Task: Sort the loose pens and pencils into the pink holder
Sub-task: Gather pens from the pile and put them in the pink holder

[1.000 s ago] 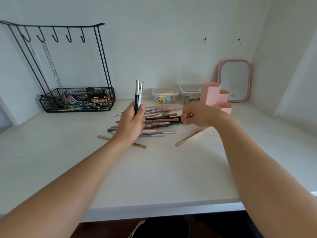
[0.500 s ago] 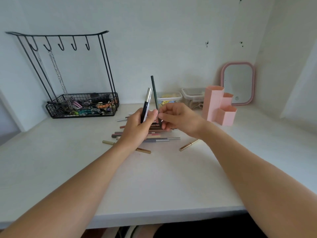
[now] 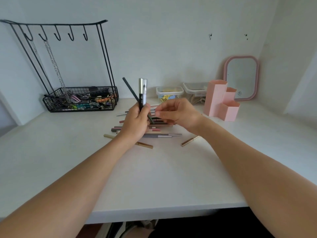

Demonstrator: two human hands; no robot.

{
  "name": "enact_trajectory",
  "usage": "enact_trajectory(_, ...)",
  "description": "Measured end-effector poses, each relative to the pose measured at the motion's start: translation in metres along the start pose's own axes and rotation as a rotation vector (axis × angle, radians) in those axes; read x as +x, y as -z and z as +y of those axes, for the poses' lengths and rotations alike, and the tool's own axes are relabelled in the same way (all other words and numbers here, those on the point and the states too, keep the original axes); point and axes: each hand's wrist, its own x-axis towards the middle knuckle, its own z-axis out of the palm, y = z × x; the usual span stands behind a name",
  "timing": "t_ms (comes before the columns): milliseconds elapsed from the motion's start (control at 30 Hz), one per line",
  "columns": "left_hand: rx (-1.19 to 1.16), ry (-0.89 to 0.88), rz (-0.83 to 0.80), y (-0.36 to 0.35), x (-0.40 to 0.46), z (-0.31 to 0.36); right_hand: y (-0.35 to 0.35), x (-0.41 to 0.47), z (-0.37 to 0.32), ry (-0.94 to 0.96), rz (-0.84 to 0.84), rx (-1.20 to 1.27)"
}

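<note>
White desk (image 3: 68,152), dark pencil (image 3: 131,91) now beside silver pen (image 3: 142,93) in gripping left hand (image 3: 135,122); right hand (image 3: 178,114) released, loosely curled.

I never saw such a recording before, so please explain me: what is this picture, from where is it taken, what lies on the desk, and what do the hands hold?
There is no machine here. A person wears a camera on the head, and it looks forward and down, so you see that person's own two arms. The left hand grips a silver-and-black pen upright and a thin dark pencil that leans to the left. The right hand is beside it with curled fingers; it seems to hold nothing. Under the hands, loose pens lie in a pile on the white desk. The pink holder, where they should go, stands to the right; nothing shows above its rims. At the back are a pink mirror, two clear boxes and a black wire rack with small items in its basket.
</note>
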Motion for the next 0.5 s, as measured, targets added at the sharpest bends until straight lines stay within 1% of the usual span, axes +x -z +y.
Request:
enact_trajectory(67,0.007,0.014,0.053,0.002,0.003,-0.001,0.013,0.000,-0.002,-0.029,0.013,-0.222)
enact_trajectory(133,-0.010,0.008,0.073,0.003,0.004,0.000,0.020,-0.003,-0.004,-0.060,-0.082,-0.378)
enact_trajectory(233,-0.064,0.045,0.039,0.002,0.002,0.003,0.020,-0.006,-0.002,-0.066,-0.209,-0.540)
enact_trajectory(333,-0.019,0.016,0.015,0.002,0.000,0.003,0.019,-0.008,-0.001,-0.065,-0.257,-0.631)
enact_trajectory(500,-0.008,0.000,0.019,0.002,-0.002,0.005,0.022,-0.007,-0.002,-0.045,-0.256,-0.700)
